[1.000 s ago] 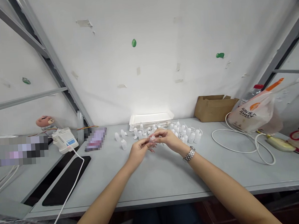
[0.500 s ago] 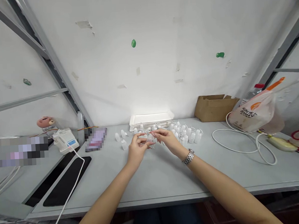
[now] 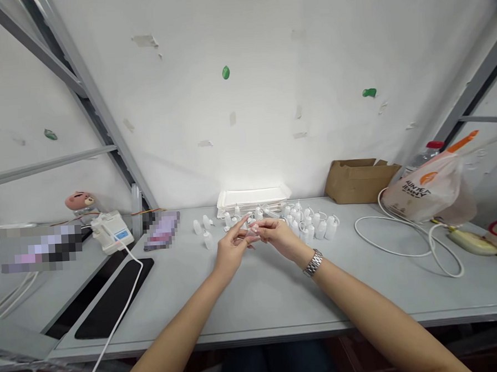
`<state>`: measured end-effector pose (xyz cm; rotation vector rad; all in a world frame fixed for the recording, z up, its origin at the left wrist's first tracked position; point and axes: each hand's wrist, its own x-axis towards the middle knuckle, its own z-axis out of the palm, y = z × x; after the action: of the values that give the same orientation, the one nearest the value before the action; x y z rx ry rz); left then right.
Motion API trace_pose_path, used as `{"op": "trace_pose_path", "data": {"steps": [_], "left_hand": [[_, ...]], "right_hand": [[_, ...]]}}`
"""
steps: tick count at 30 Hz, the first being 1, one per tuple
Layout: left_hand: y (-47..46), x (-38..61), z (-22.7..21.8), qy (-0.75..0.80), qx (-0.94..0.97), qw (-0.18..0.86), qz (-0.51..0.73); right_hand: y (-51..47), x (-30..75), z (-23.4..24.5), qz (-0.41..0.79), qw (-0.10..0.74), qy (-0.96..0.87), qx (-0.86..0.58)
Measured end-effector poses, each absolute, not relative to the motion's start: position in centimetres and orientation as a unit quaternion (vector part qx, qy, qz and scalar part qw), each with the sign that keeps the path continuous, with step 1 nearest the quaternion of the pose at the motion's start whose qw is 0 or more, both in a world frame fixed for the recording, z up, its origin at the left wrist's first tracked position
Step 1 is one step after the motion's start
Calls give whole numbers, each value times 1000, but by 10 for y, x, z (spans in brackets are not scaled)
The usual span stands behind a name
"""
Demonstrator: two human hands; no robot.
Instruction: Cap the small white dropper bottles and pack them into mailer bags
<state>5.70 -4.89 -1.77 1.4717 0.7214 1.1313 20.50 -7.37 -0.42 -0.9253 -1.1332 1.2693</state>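
Observation:
Just in front of a cluster of small white squeeze bottles, my two hands meet over the table. My left hand (image 3: 232, 249) is closed around a small translucent squeeze bottle (image 3: 252, 233), mostly covered by the fingers. At the bottle's top end, the fingertips of my right hand (image 3: 277, 234) pinch a small whitish part; its exact form is hidden. Several capped bottles (image 3: 318, 228) with looped strap tubes stand to the right of the hands. On the left, a bottle (image 3: 208, 241) stands apart with two smaller ones behind it.
White trays (image 3: 253, 196) are stacked against the wall. A cardboard box (image 3: 361, 181), a looped white cable (image 3: 406, 250) and a plastic bag (image 3: 419, 191) occupy the right side. To the left lie a phone (image 3: 162, 230), a white power strip (image 3: 111, 232) and a black mat (image 3: 115, 298).
My right hand's fingers have come in closer on the bottle's top, and the bottle has tilted and is more covered. The whole view has shifted slightly.

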Motion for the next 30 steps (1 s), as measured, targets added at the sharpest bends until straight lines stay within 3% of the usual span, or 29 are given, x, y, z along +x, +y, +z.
{"op": "trace_pose_path", "data": {"steps": [9, 20, 30], "left_hand": [[-50, 57, -15, 291, 603, 565, 482], [-50, 54, -8, 226, 604, 634, 426], [-51, 55, -10, 264, 606, 597, 455]], "right_hand": [[-74, 206, -5, 500, 568, -522, -394], [-72, 215, -9, 595, 529, -537, -278], [-83, 205, 3, 337, 553, -618, -446]]}}
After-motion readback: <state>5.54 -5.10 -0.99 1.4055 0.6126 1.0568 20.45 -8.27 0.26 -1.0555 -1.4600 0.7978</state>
